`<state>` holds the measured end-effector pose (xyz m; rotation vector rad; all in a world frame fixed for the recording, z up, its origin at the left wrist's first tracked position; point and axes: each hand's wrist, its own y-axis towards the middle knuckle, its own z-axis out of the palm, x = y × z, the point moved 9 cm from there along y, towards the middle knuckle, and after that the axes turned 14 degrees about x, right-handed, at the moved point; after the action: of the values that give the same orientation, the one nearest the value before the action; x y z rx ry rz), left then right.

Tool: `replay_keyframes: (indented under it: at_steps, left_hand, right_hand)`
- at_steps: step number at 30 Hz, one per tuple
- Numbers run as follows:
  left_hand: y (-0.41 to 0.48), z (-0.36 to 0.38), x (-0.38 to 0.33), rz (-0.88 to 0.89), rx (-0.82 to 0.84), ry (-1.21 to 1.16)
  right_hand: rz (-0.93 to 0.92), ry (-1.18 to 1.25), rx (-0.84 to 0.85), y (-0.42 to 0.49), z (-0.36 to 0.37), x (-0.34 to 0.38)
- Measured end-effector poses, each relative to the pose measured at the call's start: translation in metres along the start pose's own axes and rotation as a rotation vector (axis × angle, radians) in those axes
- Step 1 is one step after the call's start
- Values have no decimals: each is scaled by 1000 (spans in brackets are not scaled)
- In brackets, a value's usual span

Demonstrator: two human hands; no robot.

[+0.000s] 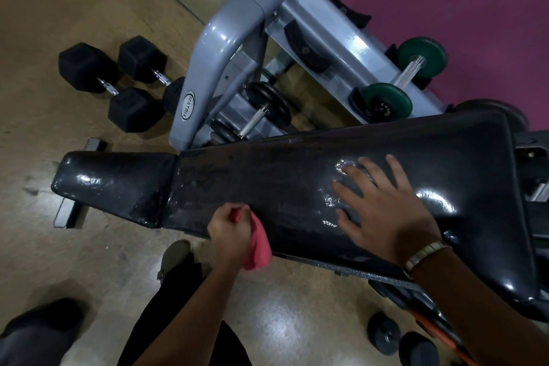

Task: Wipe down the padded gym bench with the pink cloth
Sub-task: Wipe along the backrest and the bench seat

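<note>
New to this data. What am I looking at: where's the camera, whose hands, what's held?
There is no robot here. It is a single picture from a wide-angle camera worn on a person's head, looking down at their own two bare hands, which is why the edges look bent.

The long black shape across the middle is a padded gym bench. The left hand is at the bench's near edge and grips a bunched pink cloth, which hangs below the fist. The right hand lies flat on the pad with fingers spread and holds nothing; a bracelet is on that wrist.

Behind the bench stands a grey dumbbell rack. Black hex dumbbells lie on the floor to its left.
</note>
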<state>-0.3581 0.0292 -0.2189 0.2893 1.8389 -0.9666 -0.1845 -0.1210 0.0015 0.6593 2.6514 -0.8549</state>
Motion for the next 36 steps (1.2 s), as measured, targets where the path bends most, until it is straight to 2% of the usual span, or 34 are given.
replay_keyframes:
  at_steps: [3,6,11,16,19,22,26,29,32,36]
  left_hand:
    - [20,8,-21,48,53,28]
    - [1,10,-17,101,80,23]
    - [24,2,-16,2,51,84]
    - [25,23,-56,156,114,60]
    - [21,12,-35,101,71,79]
    - [46,8,-46,30,30,99]
    - [61,33,-93,123,109,71]
    - [47,42,-92,183,149,63]
    - [50,29,-80,154,123,116]
    - [89,30,-104,87,101,182]
  right_hand:
    - [1,-1,8,0,1,0]
    - [-5,-3,-6,0,1,1]
    - [-11,-4,-28,-1,-1,1]
    - [-16,6,-71,-5,-6,1]
    - [-24,16,-69,-6,-7,1]
    - [-14,14,-58,-5,-9,0]
    - [10,-15,-19,-4,-6,1]
    - [6,-6,-11,-3,-2,1]
    - [5,6,-3,-3,-1,0]
    - [3,28,-6,-1,-1,-1]
